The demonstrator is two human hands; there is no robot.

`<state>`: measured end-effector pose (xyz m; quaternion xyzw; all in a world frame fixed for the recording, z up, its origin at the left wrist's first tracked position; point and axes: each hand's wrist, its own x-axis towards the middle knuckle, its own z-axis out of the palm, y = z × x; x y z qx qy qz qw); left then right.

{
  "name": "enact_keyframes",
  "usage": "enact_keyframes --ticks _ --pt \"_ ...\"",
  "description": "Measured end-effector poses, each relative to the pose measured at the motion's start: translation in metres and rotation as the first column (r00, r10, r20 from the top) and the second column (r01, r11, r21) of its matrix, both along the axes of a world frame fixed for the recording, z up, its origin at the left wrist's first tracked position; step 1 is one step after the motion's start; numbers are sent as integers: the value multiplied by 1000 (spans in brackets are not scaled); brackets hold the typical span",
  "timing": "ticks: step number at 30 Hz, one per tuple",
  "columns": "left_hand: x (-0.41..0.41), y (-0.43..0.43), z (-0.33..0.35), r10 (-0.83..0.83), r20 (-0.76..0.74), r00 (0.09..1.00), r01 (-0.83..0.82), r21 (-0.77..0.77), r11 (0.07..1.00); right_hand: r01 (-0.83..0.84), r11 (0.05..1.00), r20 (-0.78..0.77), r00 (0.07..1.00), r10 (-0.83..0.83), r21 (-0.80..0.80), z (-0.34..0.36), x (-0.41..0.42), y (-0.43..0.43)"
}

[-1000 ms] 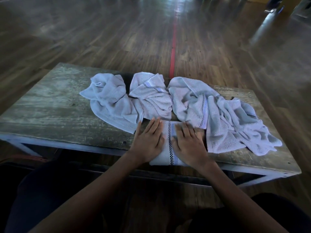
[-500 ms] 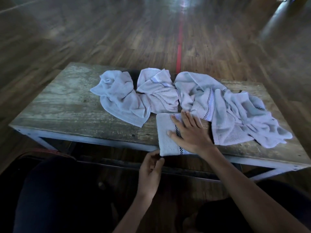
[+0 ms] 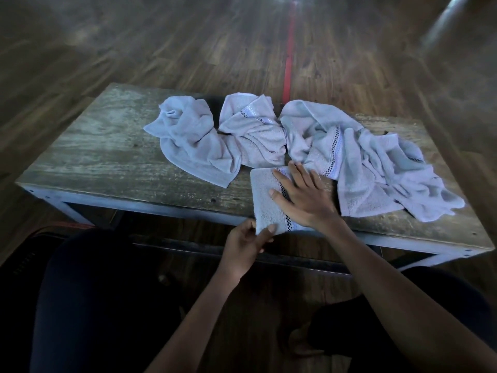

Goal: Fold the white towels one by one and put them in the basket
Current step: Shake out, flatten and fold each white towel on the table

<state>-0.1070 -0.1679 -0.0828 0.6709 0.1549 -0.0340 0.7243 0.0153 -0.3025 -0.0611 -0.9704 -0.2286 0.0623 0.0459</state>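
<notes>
The left hand (image 3: 248, 243), half a second ago loose below the bench (image 3: 94, 157) edge, now pinches the near corner of the folded towel (image 3: 265, 195) at that edge. The right hand (image 3: 304, 200) presses flat on it, fingers spread; the towel looks ready for the basket, which is out of view.
</notes>
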Motion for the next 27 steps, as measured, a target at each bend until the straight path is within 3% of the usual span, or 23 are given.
enact_keyframes --ticks 16,19,21,23,25,27 --pt "4 8 5 -61 -14 998 61 -10 998 78 997 30 996 -78 16 -5 -1 5" --pt "1 9 6 -43 -3 999 43 4 999 47 989 -58 998 -40 138 3 0 1" --pt "-2 10 10 76 34 997 -77 18 997 100 897 -133 990 -46 431 16 -2 -7" --pt "-4 15 17 201 116 973 -222 215 951 174 722 -119 985 -127 669 31 -9 -23" --pt "-4 17 26 245 263 933 -328 340 881 262 622 -102 954 -281 738 42 -26 -43" --pt "4 13 35 178 395 901 -352 428 833 384 570 -147 897 -417 726 43 -46 -64"
